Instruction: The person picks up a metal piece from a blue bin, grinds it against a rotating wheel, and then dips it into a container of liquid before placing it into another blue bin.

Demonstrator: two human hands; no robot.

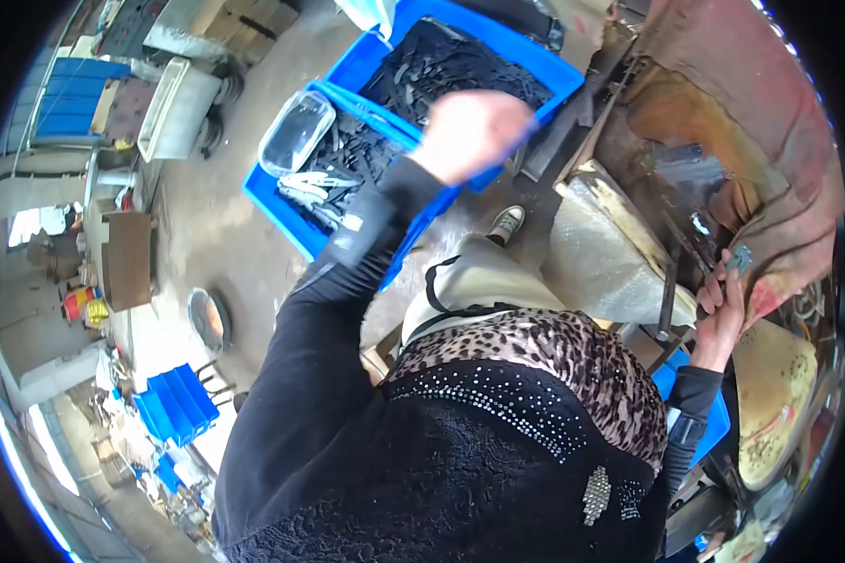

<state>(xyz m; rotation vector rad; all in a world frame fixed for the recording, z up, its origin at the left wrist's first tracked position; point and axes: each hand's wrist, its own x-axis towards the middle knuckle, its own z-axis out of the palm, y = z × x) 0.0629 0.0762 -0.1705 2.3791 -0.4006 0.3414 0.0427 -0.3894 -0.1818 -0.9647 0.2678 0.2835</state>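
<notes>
My left hand (474, 136) is over two blue bins, its fingers smeared by motion, so what it holds cannot be made out. Below and beyond it, the far blue bin (561, 77) is heaped with dark, flat strips (441, 66). The nearer blue bin (277, 218) has more dark pieces, some pale elongated pieces (314, 188) and a clear plastic tub (297, 131) at its corner. At the right, my right hand (720, 305) has curled fingers beside a small grey-green piece (742, 258). Next to it are a metal rod (668, 300) and a draped reddish-brown cloth (770, 122).
A slab wrapped in whitish sheeting (601, 249) stands between my legs and the cloth. Another blue bin (714, 427) sits under my right forearm. A round pan (208, 319) and stacked blue crates (176, 403) are on the floor at left, near a white tub (174, 113).
</notes>
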